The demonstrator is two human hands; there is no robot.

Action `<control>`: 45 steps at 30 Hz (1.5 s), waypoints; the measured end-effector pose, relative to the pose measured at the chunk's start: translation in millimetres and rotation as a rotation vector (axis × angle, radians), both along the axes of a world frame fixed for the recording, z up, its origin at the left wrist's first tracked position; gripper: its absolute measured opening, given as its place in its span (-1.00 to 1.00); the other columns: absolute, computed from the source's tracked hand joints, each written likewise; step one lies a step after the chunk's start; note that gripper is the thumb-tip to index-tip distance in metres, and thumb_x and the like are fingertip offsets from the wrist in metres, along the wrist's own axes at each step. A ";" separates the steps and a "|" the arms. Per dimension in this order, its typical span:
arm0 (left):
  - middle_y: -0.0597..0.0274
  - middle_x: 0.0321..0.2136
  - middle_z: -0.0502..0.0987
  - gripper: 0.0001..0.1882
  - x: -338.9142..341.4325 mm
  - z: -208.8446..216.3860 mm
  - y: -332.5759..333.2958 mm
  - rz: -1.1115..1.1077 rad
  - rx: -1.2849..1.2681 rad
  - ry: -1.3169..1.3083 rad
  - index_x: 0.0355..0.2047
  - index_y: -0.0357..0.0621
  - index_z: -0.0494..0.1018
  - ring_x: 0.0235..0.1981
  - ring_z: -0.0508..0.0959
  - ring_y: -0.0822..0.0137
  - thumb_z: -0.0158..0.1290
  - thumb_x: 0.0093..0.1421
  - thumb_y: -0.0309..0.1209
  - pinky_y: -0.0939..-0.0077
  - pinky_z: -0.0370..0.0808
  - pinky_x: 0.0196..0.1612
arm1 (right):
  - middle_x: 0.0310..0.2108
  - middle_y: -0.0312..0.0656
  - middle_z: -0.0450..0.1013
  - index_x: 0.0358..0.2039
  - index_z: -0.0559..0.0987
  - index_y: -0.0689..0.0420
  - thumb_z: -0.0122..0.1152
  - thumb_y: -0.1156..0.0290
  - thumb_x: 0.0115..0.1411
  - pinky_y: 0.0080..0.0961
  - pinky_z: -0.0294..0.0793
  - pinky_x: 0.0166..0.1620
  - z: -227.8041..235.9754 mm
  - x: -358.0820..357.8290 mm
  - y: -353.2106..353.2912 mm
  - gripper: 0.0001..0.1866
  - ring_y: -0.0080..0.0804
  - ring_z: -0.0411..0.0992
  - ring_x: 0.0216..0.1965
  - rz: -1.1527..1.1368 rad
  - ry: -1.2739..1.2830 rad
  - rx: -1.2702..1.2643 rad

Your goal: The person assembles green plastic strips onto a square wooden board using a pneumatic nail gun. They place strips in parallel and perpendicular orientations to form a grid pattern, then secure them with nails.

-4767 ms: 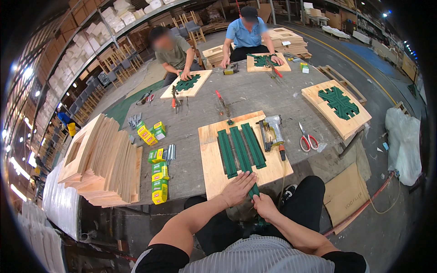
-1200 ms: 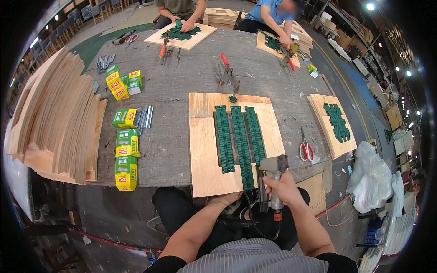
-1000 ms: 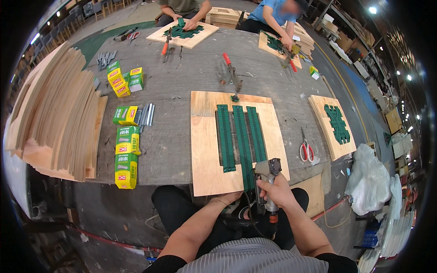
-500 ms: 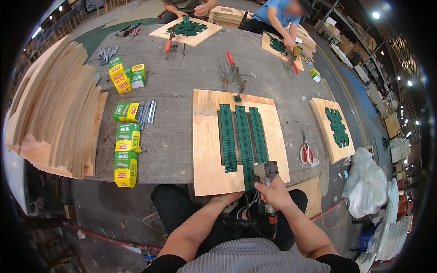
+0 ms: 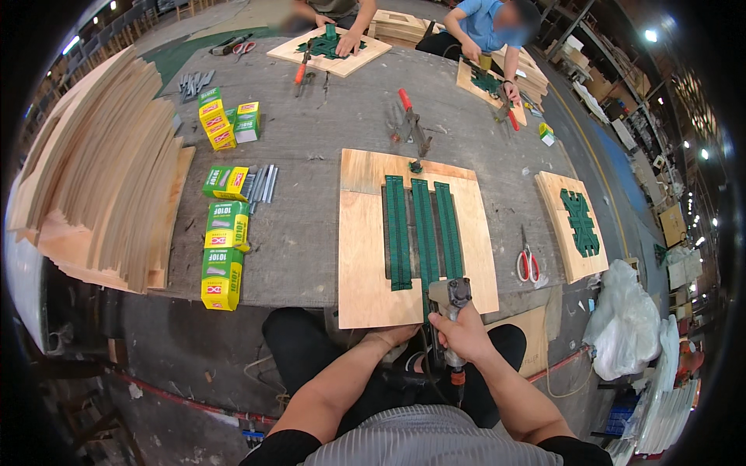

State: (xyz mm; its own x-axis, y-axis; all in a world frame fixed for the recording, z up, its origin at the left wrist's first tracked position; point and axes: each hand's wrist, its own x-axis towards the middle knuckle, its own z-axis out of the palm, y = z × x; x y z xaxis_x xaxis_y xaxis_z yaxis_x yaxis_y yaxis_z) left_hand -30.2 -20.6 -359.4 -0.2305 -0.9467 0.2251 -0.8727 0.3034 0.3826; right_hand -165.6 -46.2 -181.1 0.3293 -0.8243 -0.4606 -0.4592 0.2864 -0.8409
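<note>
A square wooden panel [image 5: 361, 287] lies in front of me, its near edge jutting past the table's edge. Three green webbing straps [image 5: 398, 233] run lengthwise over the slot in its middle. The middle strap [image 5: 425, 233] reaches down to the near edge. My right hand [image 5: 461, 334] is wrapped round the handle of a pneumatic staple gun [image 5: 449, 293], whose head sits over the near end of that strap. Beneath the panel's near edge is my left hand [image 5: 395, 335], close to the strap's end; its fingers are hidden by the panel and the gun.
Red-handled scissors [image 5: 528, 266] lie right of the panel, a toggle clamp [image 5: 413, 124] beyond it. Staple boxes [image 5: 223, 278], loose staple strips [image 5: 264, 185] and stacked wooden panels [image 5: 101, 179] are at left. A strapped panel [image 5: 575, 225] rests at right. Two co-workers handle panels [image 5: 330, 51] across the table.
The view has shifted slightly, so the table's things appear a little farther right. My hands and the staple gun keep nearly the same place on the panel. A co-worker's hand now presses on the far-left straps.
</note>
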 end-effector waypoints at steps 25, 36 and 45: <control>0.16 -0.21 0.69 -0.65 7.7 144.0 -17.3 0.197 0.837 1.532 -0.03 -0.29 0.53 -0.37 0.66 0.35 -0.04 0.50 -0.21 0.43 0.63 -0.27 | -0.41 -0.32 0.46 -0.01 0.47 0.17 0.25 0.46 0.34 -0.58 0.41 -0.59 3.6 -70.5 6.5 -0.75 -0.56 0.43 -0.61 -0.256 -0.243 -0.033; 0.15 -0.18 0.71 -0.63 42.8 120.1 -113.0 0.242 1.057 1.437 -0.06 -0.27 0.55 -0.37 0.63 0.37 -0.08 0.50 -0.20 0.43 0.48 -0.47 | -0.46 -0.30 0.44 -0.10 0.43 0.16 0.28 0.39 0.33 -0.53 0.41 -0.54 4.7 -37.8 -11.9 -0.76 -0.56 0.42 -0.61 -0.089 -0.100 0.002; 0.16 -0.21 0.72 -0.63 48.3 111.1 -122.2 0.233 1.165 1.491 -0.05 -0.26 0.56 -0.38 0.63 0.38 -0.11 0.52 -0.20 0.44 0.42 -0.52 | -0.44 -0.28 0.46 0.02 0.40 0.21 0.28 0.44 0.32 -0.49 0.42 -0.50 0.5 -26.8 -13.4 -0.67 -0.57 0.40 -0.58 -0.098 0.048 -0.004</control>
